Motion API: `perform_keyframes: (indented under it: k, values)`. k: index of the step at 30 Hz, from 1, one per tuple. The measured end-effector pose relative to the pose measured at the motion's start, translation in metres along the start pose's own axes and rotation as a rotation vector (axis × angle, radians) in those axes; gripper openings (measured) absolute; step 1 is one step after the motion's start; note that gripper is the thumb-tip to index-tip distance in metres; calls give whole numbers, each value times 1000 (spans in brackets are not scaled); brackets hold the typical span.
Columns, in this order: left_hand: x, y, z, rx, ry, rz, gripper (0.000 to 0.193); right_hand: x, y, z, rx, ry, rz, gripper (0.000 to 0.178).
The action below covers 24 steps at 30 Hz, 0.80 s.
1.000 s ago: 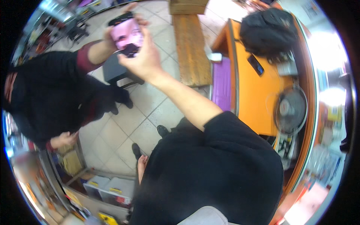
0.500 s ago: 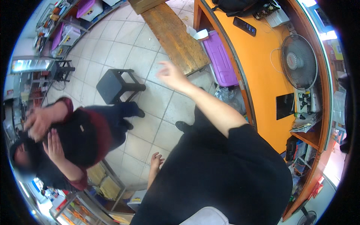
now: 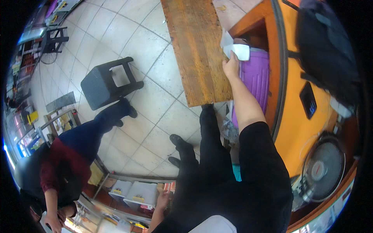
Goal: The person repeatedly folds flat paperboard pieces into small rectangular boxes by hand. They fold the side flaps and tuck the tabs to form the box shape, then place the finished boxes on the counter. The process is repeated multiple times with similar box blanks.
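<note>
My right hand (image 3: 231, 66) reaches forward beside the wooden bench and has closed on a small white open-topped box or folded paper piece (image 3: 241, 52). Its thumb lies over the near edge; the other fingers are largely hidden. Beneath and beside that white thing is a purple ribbed plastic lid (image 3: 254, 75). My left hand (image 3: 163, 199) hangs low at my side, near a red-and-white box (image 3: 169, 187) and white plastic bins (image 3: 142, 193) on a shelf. Blur and the angle leave its fingers unclear.
A long wooden bench (image 3: 200, 50) stands ahead, with a black plastic stool (image 3: 97, 87) to its left. On the right, an orange counter (image 3: 293, 112) carries a black bag (image 3: 326, 50), a dark handset (image 3: 308, 100) and a fan (image 3: 324, 169). A co-worker (image 3: 66, 159) is at left.
My right hand has gone from empty in the air to the white thing by the purple lid. My view has shifted toward the bench. The co-worker's hands have come down.
</note>
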<state>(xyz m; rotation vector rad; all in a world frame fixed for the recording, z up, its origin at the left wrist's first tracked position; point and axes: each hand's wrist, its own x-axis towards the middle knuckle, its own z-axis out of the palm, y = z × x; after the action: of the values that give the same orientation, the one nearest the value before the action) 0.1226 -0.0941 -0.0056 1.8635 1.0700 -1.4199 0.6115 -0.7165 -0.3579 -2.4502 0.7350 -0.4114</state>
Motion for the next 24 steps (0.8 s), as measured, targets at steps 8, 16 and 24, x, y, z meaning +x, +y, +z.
perform_keyframes:
  k: [8, 16, 24]
  values:
    - [-31, 66, 39, 20, 115, 0, 41, 39, 6, 23, -58, -171, 162, 29]
    - [-70, 189, -4, -197, 457, 685, 49, -159, -271, -125, 427, -543, -299, 28]
    - [-204, 81, -62, -179, 1263, 814, 69, -432, -517, -309, 777, -2017, -255, 36]
